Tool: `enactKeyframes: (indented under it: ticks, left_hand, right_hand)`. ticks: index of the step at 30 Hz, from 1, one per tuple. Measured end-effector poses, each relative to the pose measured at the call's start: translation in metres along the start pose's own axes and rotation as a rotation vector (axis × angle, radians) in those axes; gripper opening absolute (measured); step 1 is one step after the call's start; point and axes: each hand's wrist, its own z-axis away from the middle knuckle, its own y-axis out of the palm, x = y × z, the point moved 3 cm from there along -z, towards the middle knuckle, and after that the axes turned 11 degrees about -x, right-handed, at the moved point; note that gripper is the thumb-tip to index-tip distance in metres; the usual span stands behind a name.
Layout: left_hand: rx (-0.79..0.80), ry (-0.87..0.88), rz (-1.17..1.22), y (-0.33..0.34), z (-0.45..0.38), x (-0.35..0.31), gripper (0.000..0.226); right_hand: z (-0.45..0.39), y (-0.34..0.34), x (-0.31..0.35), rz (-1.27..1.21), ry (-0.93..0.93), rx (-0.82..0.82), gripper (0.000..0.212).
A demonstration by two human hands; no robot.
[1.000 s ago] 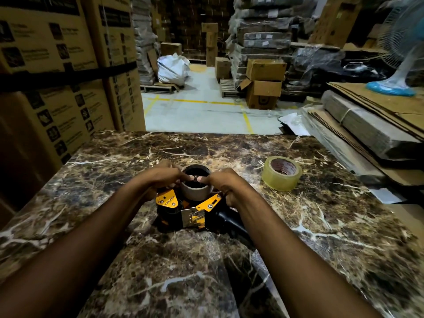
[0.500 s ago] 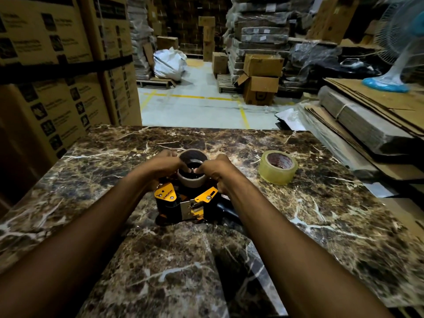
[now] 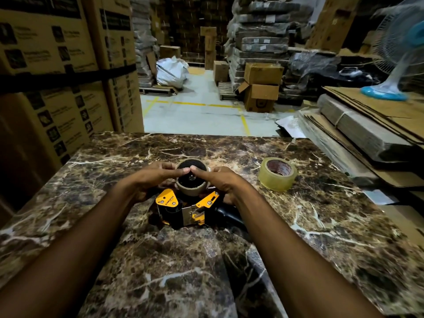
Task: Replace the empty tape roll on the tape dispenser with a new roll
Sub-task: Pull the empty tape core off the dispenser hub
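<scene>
Left hand (image 3: 153,180), right hand (image 3: 220,182), gripping empty roll (image 3: 191,191), on tape dispenser (image 3: 183,208)

Dim scene, vignetted corners, wide-angle edge distortion.

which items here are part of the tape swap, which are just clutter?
Job:
- tape dispenser on the marble table
- empty core, on the dispenser, gripped by left hand and right hand
- new tape roll, right of the hands, untouched

Lying about:
- fan
- flattened cardboard stack
- printed cartons
- white sack
</scene>
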Motion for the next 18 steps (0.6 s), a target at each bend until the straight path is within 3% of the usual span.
enactKeyframes:
  ticks: [2, 6, 10, 13, 16, 18]
  left_hand:
    - [-0.015, 0.003, 0.014, 0.001, 0.002, 0.001, 0.091]
    - [-0.045, 0.013, 0.040, -0.004, 0.004, 0.005, 0.118]
    - [-0.048, 0.038, 0.127, -0.008, 0.003, 0.004, 0.119]
    - [-0.072, 0.058, 0.143, -0.010, 0.002, 0.002, 0.106]
    - [-0.103, 0.058, 0.137, -0.008, 0.003, -0.001, 0.069]
    - [-0.121, 0.080, 0.133, -0.005, 0.004, -0.005, 0.058]
  right_hand:
    - [0.000, -0.002, -0.003, -0.050, -0.005, 0.039, 0.041]
    - [0.000, -0.010, -0.005, -0.138, -0.035, 0.084, 0.040]
    - [0.000, -0.018, -0.004, -0.225, -0.070, 0.105, 0.012]
    - [0.001, -0.018, 0.001, -0.232, -0.086, 0.085, 0.008]
    - [0.001, -0.015, 0.007, -0.185, -0.116, 0.071, 0.005]
    - [-0.001, -0.016, 0.008, -0.175, -0.134, 0.070, 0.003]
